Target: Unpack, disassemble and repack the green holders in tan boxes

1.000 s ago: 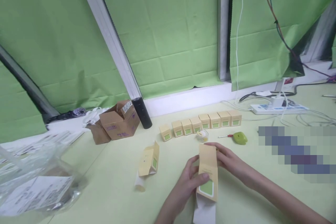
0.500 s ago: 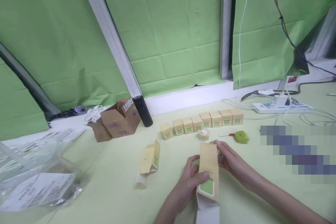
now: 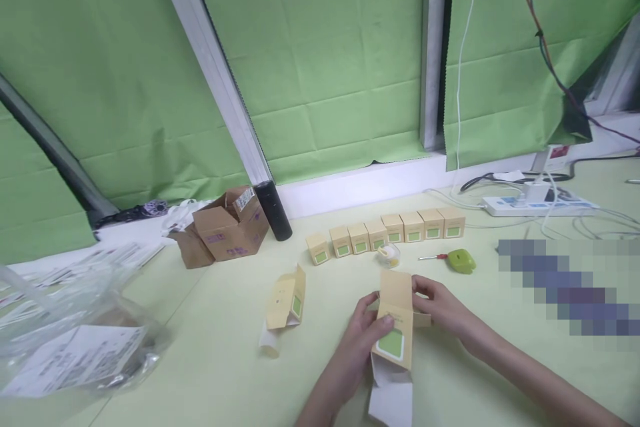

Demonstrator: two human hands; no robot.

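A small tan carton with a green label, its end flaps open, is held upright between both hands above the pale green table. My left hand grips its left side, thumb across the front near the label. My right hand holds the right side at a side flap, fingers curled round it. A white flap of the carton hangs down at the bottom. Another half-folded carton of the same kind lies to the left.
Several finished small boxes stand in a row behind the hands. Near them lie a small clear round dish and a green-handled tool. At the back are a brown cardboard box, a black cylinder and a power strip. A clear plastic bag lies at left.
The carton has been lowered a little and its top part folded, so it looks shorter. My right hand has moved from behind the top of it to its right side flap.
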